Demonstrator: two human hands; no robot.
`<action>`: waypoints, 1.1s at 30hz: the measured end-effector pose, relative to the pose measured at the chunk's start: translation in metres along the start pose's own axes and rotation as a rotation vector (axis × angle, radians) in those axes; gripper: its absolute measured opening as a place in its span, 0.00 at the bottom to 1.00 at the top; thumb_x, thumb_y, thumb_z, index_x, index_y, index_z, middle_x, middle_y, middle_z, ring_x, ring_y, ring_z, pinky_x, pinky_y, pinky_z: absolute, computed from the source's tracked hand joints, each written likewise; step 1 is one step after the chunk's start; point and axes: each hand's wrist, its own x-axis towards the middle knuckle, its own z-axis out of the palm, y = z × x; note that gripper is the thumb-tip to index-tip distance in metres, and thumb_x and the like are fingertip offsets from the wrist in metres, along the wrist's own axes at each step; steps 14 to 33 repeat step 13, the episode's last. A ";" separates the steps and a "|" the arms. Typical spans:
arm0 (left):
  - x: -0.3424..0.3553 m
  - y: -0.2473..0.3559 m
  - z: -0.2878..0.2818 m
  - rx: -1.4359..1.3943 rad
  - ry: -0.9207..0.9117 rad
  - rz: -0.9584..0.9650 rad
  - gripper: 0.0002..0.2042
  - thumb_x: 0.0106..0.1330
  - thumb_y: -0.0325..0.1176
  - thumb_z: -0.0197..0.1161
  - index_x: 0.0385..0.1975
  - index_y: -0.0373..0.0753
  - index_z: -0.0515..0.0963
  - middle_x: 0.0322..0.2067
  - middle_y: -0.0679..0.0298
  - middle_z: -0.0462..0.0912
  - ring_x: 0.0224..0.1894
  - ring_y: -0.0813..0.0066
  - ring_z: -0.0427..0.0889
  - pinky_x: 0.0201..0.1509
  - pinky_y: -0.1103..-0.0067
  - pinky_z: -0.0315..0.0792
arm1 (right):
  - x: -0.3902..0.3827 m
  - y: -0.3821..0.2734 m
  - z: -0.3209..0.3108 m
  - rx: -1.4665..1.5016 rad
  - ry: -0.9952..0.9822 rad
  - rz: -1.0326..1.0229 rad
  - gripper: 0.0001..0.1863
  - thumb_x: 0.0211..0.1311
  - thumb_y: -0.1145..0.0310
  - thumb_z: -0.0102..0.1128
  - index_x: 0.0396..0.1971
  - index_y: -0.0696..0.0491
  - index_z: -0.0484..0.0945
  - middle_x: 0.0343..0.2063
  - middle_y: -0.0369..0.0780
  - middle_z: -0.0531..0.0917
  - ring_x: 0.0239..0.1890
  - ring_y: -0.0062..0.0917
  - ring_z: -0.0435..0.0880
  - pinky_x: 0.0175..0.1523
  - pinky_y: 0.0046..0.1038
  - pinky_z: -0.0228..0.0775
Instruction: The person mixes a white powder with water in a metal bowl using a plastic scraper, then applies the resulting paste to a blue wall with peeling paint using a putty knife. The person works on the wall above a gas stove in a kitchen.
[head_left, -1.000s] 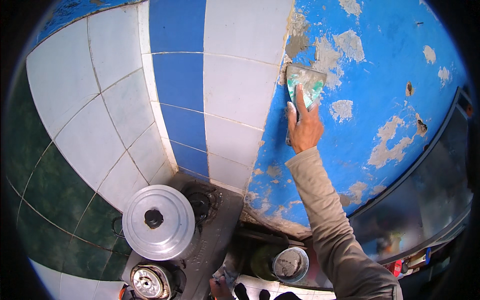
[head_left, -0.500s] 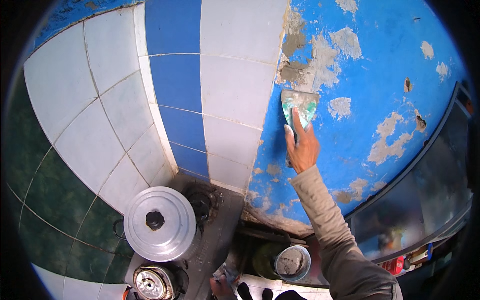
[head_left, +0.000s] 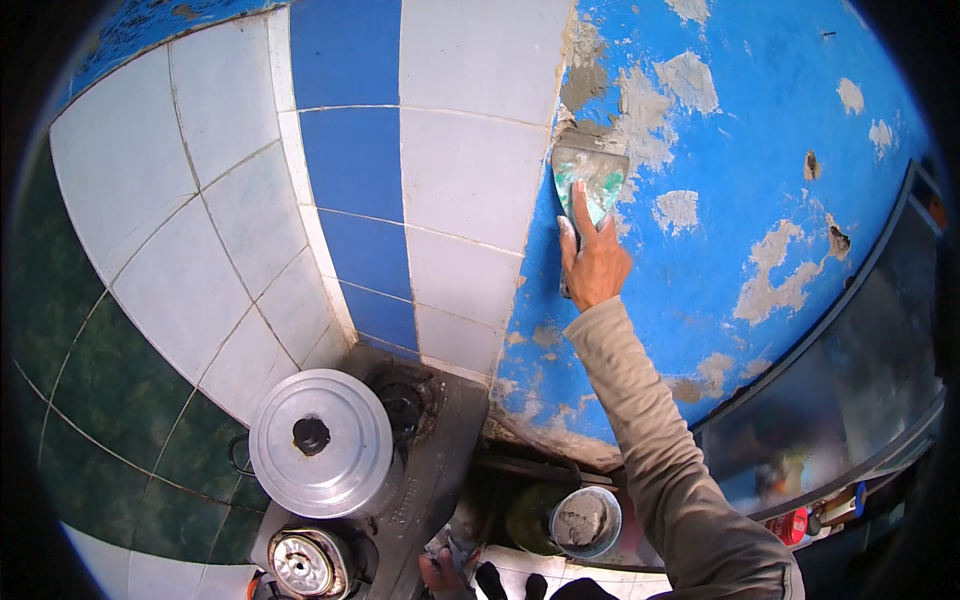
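Note:
My right hand (head_left: 597,262) is closed round the handle of a wide putty knife (head_left: 590,168), its index finger laid along the smeared blade. The blade's far edge lies against a patch of grey filler (head_left: 592,128) on the chipped blue wall (head_left: 700,270), beside the tile border. Low in the picture, my left hand (head_left: 440,574) is closed at the stove's front edge. A greyish, shiny thing shows by its fingers, too dim to name. A pail (head_left: 613,540) holding a lump of grey filler (head_left: 580,520) stands below the wall, left of my right forearm.
A lidded aluminium pot (head_left: 350,470) sits on the dark stove (head_left: 425,480), with a smaller metal pot (head_left: 300,568) nearer me. White and blue tiles (head_left: 465,170) cover the wall at left. A dark glossy panel (head_left: 800,410) and a red container (head_left: 788,526) are at right.
My right hand and the putty knife have moved up and slightly left along the wall, bringing the blade over the lower grey patch. The left hand stays about where it was.

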 end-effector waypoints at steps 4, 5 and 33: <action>0.000 -0.006 -0.003 0.017 0.003 0.013 0.19 0.63 0.43 0.62 0.43 0.33 0.73 0.40 0.57 0.79 0.42 0.68 0.77 0.49 0.70 0.70 | -0.015 0.002 -0.006 0.048 -0.011 -0.008 0.30 0.62 0.62 0.60 0.65 0.33 0.64 0.35 0.49 0.79 0.24 0.36 0.79 0.25 0.35 0.70; 0.000 -0.005 -0.003 0.024 0.004 0.024 0.19 0.63 0.44 0.62 0.43 0.33 0.74 0.39 0.57 0.79 0.42 0.68 0.77 0.49 0.70 0.70 | -0.023 0.007 -0.009 0.073 -0.040 -0.013 0.31 0.63 0.61 0.59 0.66 0.33 0.63 0.36 0.49 0.78 0.23 0.36 0.79 0.24 0.34 0.70; -0.001 0.025 0.000 0.041 -0.056 -0.151 0.19 0.62 0.44 0.62 0.43 0.35 0.72 0.38 0.57 0.77 0.40 0.75 0.73 0.48 0.75 0.67 | 0.008 0.001 -0.032 0.083 -0.051 -0.065 0.33 0.64 0.59 0.57 0.68 0.33 0.58 0.40 0.48 0.77 0.24 0.34 0.79 0.23 0.33 0.71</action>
